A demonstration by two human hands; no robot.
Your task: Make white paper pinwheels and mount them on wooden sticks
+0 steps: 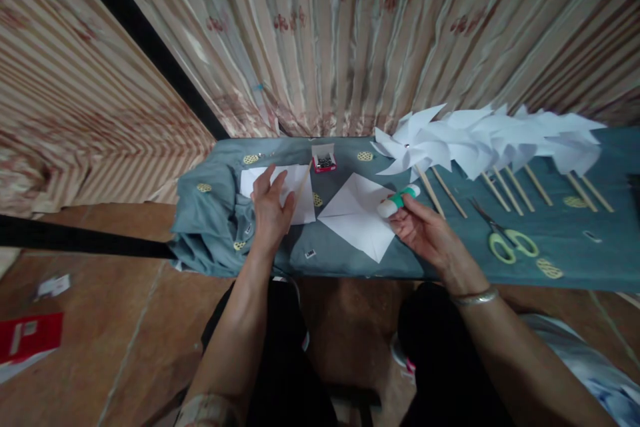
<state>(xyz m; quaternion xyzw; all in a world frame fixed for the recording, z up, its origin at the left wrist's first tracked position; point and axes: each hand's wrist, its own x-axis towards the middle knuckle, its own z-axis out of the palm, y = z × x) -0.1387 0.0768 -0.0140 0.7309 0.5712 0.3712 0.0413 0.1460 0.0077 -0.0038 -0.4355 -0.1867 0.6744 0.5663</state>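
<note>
My right hand [420, 227] is closed around a green and white glue stick [403, 199], held over the right corner of a square white sheet [357, 217] with crease lines. That sheet lies turned like a diamond on the cloth. Fingers apart, my left hand [271, 203] rests at the white paper [306, 210] to the left. A thin wooden stick [303, 183] lies slanted over this paper beside my left thumb; whether the thumb touches it I cannot tell. Behind the sheets stands a small open red and white box [325, 159] with small dark metallic pieces inside.
Several white paper pinwheels [470, 137] on wooden sticks lie overlapping along the back right. Scissors [510, 240] with yellow-green handles lie in front of them. A grey-green cloth [350, 269] covers the narrow table, bunched at its left end. Pleated curtains [320, 47] hang behind.
</note>
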